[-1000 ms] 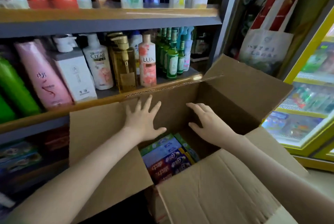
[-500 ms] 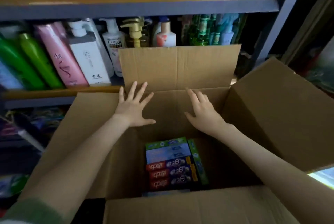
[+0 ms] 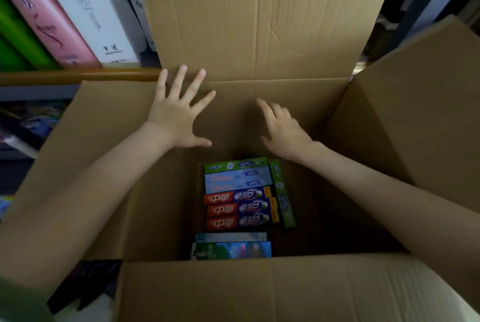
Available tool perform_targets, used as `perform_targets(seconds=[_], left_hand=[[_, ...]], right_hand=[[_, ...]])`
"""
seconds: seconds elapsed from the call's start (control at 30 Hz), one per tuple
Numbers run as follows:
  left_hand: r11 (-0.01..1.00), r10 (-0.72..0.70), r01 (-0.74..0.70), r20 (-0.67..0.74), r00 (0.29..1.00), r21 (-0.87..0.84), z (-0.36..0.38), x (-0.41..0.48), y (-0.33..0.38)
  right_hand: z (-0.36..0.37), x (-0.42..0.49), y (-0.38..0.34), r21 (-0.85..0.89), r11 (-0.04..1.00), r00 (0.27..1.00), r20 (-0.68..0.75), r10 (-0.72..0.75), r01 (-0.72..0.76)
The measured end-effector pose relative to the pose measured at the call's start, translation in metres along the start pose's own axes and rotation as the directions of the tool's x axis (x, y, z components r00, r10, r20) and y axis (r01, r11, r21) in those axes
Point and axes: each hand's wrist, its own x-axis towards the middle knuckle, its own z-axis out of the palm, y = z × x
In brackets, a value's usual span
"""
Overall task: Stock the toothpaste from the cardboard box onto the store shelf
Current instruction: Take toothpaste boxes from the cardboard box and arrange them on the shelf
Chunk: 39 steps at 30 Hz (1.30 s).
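A: Head view. Left hand (image 3: 179,114)?
B: Arm reaching forward, fingers splayed wide and straight, palm facing the cardboard box's (image 3: 285,93) far wall, fingertips up at the flap fold. Holds nothing.
A: Right hand (image 3: 284,132)?
B: Just beside the left, lower, fingers loosely bent, empty too. Wall contact: can't tell.
A: Toothpaste?
B: Toothpaste cartons (image 3: 239,197) lie flat on the box floor, below both hands, between the forearms, untouched.
A: Past the fingertips?
B: Upright far flap (image 3: 259,30), then store shelf (image 3: 78,75) with shampoo bottles (image 3: 85,17).
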Motion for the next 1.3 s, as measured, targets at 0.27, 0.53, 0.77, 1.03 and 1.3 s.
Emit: perform_targets(seconds=[0.27, 0.53, 0.77, 1.03, 1.3], left_hand=[[0.983, 0.081, -0.082, 0.015, 0.997, 0.164, 0.002, 0.002, 0.007], [0.994, 0.094, -0.095, 0.021, 0.995, 0.050, 0.011, 0.007, 0.003], [0.996, 0.084, -0.085, 0.025, 0.996, 0.026, 0.013, 0.007, 0.004], [0.993, 0.099, -0.101, 0.045, 0.994, 0.054, 0.012, 0.007, 0.003], [0.992, 0.108, -0.112, 0.066, 0.992, 0.058, 0.012, 0.009, 0.003]], right_hand=[[0.027, 0.016, 0.002, 0.024, 0.997, 0.991, 0.121, 0.065, -0.068], [0.046, 0.026, -0.001, -0.051, 0.997, 0.998, 0.015, 0.061, -0.060], [0.050, 0.026, -0.002, -0.026, 0.999, 1.000, -0.008, 0.030, -0.030], [0.101, 0.011, 0.006, -0.161, 0.975, 0.934, 0.345, -0.092, 0.156], [0.161, 0.057, 0.035, -0.255, 0.879, 0.748, 0.645, -0.157, 0.404]])
